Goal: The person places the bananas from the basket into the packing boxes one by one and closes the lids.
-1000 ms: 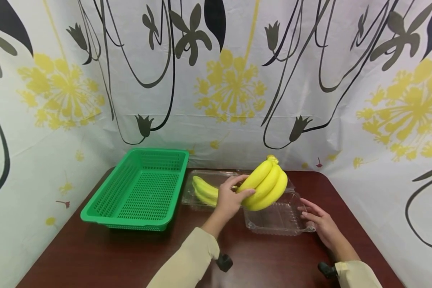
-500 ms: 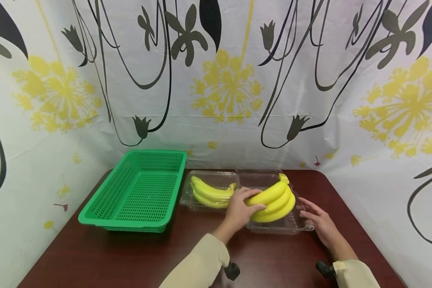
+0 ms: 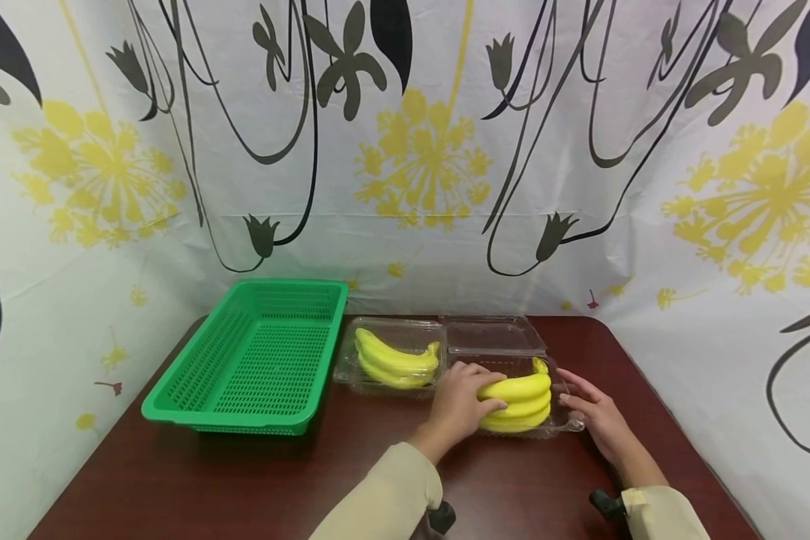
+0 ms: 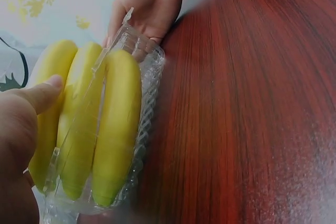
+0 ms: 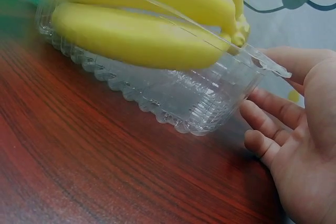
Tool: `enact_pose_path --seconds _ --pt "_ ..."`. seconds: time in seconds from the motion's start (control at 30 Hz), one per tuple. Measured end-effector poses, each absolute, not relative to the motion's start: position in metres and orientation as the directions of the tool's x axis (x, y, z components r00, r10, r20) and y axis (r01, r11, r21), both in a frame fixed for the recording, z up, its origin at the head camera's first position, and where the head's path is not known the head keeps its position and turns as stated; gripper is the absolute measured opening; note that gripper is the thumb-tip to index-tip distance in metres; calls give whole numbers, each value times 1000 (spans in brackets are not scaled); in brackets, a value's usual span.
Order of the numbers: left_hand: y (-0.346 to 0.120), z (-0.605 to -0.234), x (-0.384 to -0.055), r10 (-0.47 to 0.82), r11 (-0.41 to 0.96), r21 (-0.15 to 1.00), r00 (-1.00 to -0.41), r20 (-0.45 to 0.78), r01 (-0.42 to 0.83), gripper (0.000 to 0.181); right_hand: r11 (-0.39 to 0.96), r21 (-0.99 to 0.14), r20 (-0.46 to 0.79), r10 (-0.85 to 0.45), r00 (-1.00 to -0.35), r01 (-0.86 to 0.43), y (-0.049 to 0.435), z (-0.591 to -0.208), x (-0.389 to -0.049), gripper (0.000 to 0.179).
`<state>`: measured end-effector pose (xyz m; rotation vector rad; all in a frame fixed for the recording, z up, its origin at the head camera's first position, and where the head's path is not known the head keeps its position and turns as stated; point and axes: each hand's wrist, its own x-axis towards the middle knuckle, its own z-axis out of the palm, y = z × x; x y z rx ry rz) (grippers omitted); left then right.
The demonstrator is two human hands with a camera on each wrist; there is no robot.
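My left hand grips a bunch of yellow bananas, its thumb across the near side of the fruit. The bunch sits down inside a clear plastic clamshell box, stem toward the far right corner. In the left wrist view, the bananas show partly through the clear wall. My right hand lies against the box's right end with relaxed fingers. In the right wrist view, the fingers are beside the end wall, and a gap shows under the lowest banana.
The box's clear lid lies folded back behind it. Left of it, another clear box holds a second banana bunch. A green perforated basket stands farther left on the dark red table. A patterned cloth hangs behind.
My left hand has carried the bananas right and down, from above the box into it. The second bunch is now uncovered to view. My right hand has stayed at the box's right end.
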<state>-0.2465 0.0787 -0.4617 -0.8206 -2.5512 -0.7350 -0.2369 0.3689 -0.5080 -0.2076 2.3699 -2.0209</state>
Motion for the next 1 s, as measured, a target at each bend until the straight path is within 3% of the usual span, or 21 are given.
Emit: enact_pose_path --seconds 0.47,0.67,0.87,1.0 --pt "79 -467 -244 339 713 422 -802 491 560 28 162 -981 96 -86 -992 -109 364 -508 -236 53" --pt "72 -471 -240 309 687 440 -781 543 578 24 181 -978 87 -79 -993 -100 366 -509 -236 54" --pt "60 -484 -231 184 599 537 -755 630 594 25 182 -979 86 -61 -994 -95 364 -510 -236 55" --pt "54 -493 -224 70 498 662 -787 613 560 27 190 -977 92 -34 -995 -97 363 -510 -235 56"
